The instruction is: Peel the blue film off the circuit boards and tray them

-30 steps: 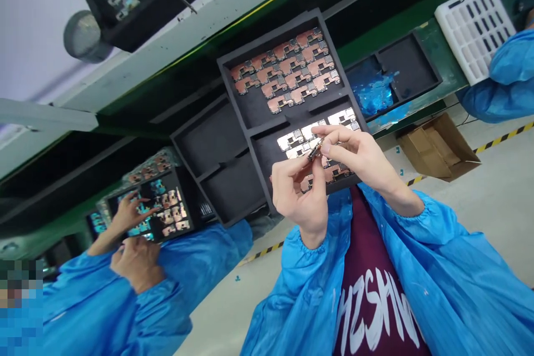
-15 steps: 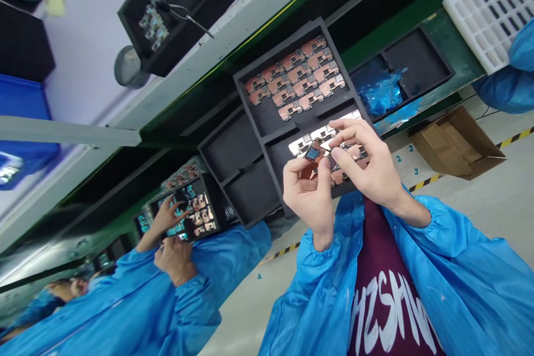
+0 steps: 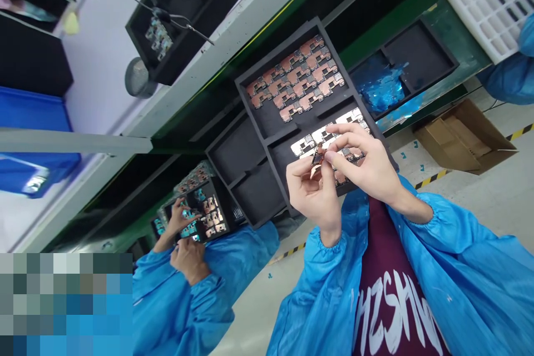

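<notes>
My left hand (image 3: 311,192) and my right hand (image 3: 361,164) meet in front of my chest, and both pinch one small copper-coloured metal part (image 3: 317,157) between fingertips and thumbs. Just beyond them lies a black foam tray (image 3: 267,117). Its far compartment holds several copper parts (image 3: 298,80), and its near compartment holds several silvery parts (image 3: 321,136), partly hidden by my fingers. Both my sleeves are bright blue.
An empty black foam tray (image 3: 240,169) lies left of mine. Another black tray with crumpled blue film (image 3: 381,89) and a white gridded tray (image 3: 494,3) lie to the right. On the floor sits a cardboard box (image 3: 463,136). A co-worker's hands (image 3: 183,233) rest over their own tray at lower left.
The part in my fingers has turned from its flat blue-marked face to its edge. The view has shifted slightly, and my hands stay together.
</notes>
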Action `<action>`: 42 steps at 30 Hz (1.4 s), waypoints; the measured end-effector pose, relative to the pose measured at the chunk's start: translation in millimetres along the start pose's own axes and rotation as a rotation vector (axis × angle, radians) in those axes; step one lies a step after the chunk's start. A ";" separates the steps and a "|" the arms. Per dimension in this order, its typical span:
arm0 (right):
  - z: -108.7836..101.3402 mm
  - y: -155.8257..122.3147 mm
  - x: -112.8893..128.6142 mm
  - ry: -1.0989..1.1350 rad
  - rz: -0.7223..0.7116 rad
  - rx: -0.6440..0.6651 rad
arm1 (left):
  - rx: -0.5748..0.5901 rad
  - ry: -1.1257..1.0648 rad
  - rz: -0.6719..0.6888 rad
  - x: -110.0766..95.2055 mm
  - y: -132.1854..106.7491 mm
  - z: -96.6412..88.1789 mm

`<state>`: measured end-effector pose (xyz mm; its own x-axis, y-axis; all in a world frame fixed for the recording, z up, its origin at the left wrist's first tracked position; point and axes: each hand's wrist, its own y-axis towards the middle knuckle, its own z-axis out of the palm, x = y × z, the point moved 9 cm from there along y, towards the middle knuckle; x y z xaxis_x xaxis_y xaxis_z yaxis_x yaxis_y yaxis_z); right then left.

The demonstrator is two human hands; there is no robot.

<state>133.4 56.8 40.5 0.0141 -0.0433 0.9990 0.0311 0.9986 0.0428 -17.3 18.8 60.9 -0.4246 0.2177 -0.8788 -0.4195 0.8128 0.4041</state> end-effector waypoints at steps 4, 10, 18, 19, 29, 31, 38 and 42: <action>2.0 -0.9 -3.7 0.036 0.032 -0.003 | 0.006 0.028 -0.011 1.5 -1.7 0.7; -0.2 0.3 -6.6 0.031 0.039 -0.009 | 0.073 0.018 -0.051 4.2 -5.1 3.2; -0.2 -0.3 -13.0 0.094 0.106 0.001 | 0.078 0.002 -0.083 5.3 -6.0 1.4; 0.3 -0.5 -13.2 0.097 0.122 0.007 | 0.078 0.006 -0.082 5.5 -6.2 1.5; -0.1 -4.6 -4.9 0.049 0.097 -0.023 | 0.082 0.008 -0.085 11.8 -9.7 0.9; -0.9 -4.8 -3.4 0.032 0.080 -0.032 | 0.083 0.009 -0.083 11.4 -9.9 1.3; -2.0 -3.9 0.9 -0.030 0.028 -0.040 | 0.065 -0.005 -0.068 6.2 -9.5 1.3; -4.4 -4.1 4.2 -0.036 -0.006 -0.059 | 0.068 0.011 -0.061 4.8 -8.7 2.8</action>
<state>137.7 52.4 44.5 -0.0224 -0.0474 0.9986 0.0904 0.9947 0.0492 -13.5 14.3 52.6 -0.4089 0.1609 -0.8983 -0.3894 0.8595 0.3312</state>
